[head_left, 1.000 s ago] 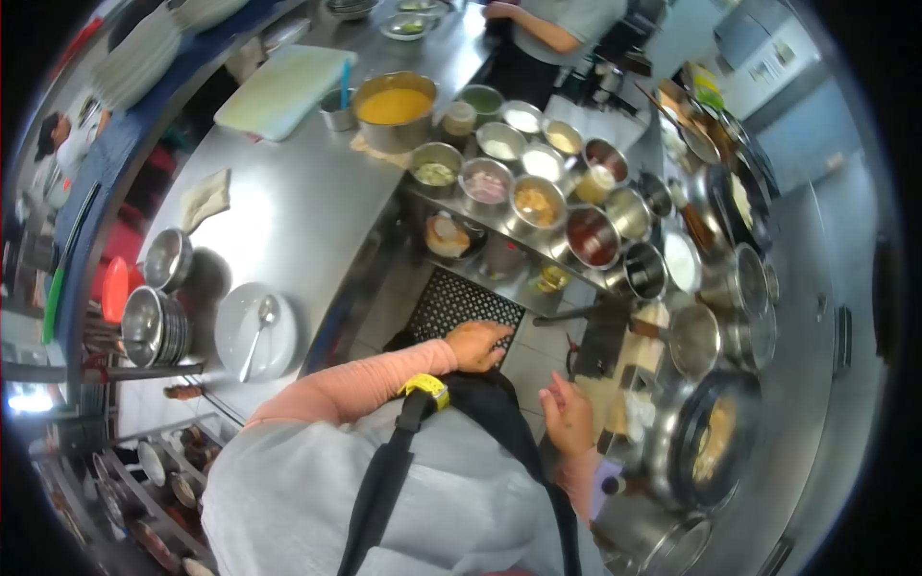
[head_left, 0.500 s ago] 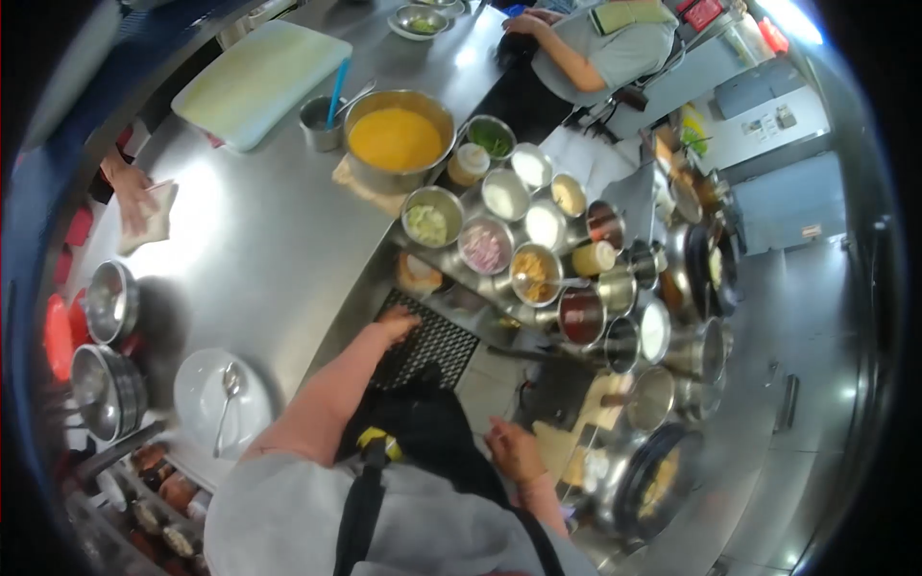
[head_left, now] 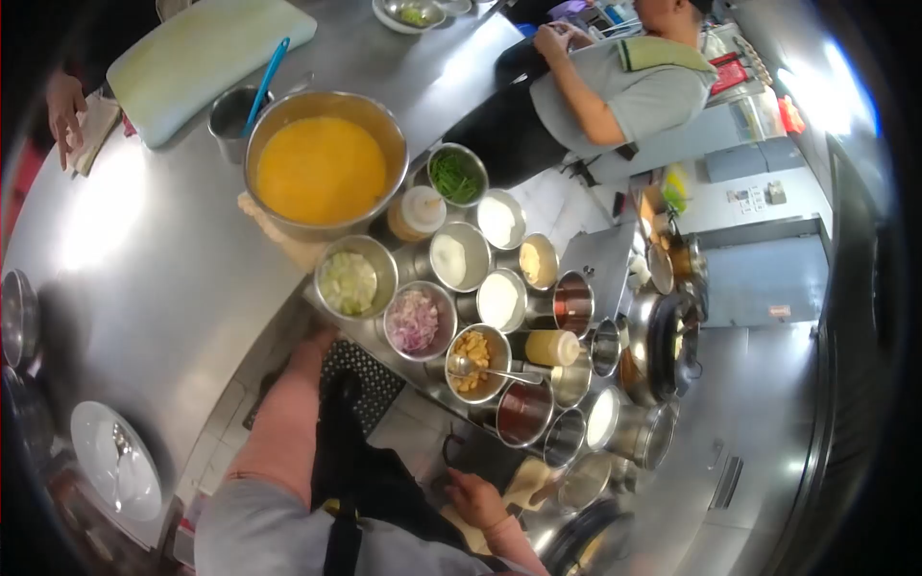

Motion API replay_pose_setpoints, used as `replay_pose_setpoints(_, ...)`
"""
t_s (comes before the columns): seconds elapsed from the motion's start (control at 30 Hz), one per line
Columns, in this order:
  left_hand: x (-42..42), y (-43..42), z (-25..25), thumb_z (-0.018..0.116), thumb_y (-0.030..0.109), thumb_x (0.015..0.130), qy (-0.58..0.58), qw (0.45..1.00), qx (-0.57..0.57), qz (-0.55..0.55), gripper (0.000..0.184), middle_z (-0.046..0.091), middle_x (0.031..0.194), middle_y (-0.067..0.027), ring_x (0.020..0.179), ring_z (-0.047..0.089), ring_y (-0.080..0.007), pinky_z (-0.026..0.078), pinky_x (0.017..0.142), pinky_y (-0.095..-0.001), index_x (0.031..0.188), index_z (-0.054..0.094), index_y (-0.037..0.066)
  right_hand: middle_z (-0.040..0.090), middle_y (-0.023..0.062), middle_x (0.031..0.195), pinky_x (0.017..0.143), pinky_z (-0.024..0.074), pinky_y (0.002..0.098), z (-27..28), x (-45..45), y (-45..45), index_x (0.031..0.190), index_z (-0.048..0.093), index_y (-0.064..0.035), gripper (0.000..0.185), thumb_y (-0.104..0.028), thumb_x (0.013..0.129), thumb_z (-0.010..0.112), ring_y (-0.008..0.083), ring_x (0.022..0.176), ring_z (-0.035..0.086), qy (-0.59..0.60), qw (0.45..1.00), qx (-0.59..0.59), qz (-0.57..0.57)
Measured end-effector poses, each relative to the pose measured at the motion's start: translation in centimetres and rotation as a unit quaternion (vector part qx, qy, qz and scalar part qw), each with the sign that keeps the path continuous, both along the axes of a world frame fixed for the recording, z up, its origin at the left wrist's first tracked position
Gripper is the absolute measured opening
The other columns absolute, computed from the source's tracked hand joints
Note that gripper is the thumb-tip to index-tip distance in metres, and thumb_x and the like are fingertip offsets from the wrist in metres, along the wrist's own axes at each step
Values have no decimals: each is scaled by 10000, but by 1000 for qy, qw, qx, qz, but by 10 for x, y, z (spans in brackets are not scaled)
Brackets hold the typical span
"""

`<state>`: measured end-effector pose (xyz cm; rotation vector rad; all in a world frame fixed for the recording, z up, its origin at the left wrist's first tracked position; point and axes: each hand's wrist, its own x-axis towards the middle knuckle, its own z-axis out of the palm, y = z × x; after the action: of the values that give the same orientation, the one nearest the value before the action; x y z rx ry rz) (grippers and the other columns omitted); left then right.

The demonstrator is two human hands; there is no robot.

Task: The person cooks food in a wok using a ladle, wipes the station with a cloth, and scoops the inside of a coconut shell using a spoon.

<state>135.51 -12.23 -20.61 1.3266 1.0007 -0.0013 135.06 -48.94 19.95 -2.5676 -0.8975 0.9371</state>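
My left hand (head_left: 325, 338) reaches forward, low at the counter's edge, just below a steel bowl of chopped pale-green vegetable (head_left: 348, 282). Its fingers are mostly hidden there, and I cannot see whether it holds anything. Nearer my body, my right hand (head_left: 477, 499) hangs with loosely bent fingers apart and nothing in them. Between the hands and the back stand a bowl of chopped red onion (head_left: 415, 322) and a bowl of yellow-brown pieces (head_left: 473, 370) with a spoon (head_left: 504, 374) in it.
A large pot of orange liquid (head_left: 322, 173) stands on the steel counter (head_left: 163, 278). Behind it lies a cutting board (head_left: 211, 62). A white plate (head_left: 91, 437) sits left. One co-worker (head_left: 615, 101) stands beyond the bowls; another's hand (head_left: 65, 108) is by a cloth (head_left: 94, 134).
My view has shifted closer to the bowls and pot. My left hand has moved forward to the counter's edge, under the bowls. The co-worker's hand at left no longer lies flat on the cloth.
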Motion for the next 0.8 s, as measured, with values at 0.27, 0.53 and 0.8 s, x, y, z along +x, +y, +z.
replay_pose_setpoints(0.27, 12, -2, -4, 682, 215, 904, 27, 997, -40, 58, 512, 594, 1316, -98, 1158, 572, -234, 485, 932, -362, 1373, 543, 64, 680, 202, 996, 806, 535, 461, -17, 20, -19, 1302, 608, -98, 429, -290, 920, 638, 395, 925, 661, 52, 995, -79, -11)
replay_pose_setpoints(0.53, 9, -12, -19, 666, 223, 923, 31, 984, -129, 123, 471, 619, 1253, -87, 1056, 620, -231, 527, 815, -361, 1348, 545, 61, 684, 208, 1015, 812, 537, 464, -31, 22, -37, 1264, 624, -78, 406, -247, 897, 662, 393, 932, 663, 43, 997, -55, 18)
replay_pose_setpoints(0.8, -10, -13, 15, 649, 230, 941, 38, 954, -244, 168, 432, 645, 1189, -76, 955, 667, -228, 570, 699, -361, 1324, 546, 58, 683, 190, 977, 787, 536, 464, -35, 16, -40, 1235, 635, -78, 388, -213, 875, 687, 393, 905, 659, 47, 999, -19, 20)
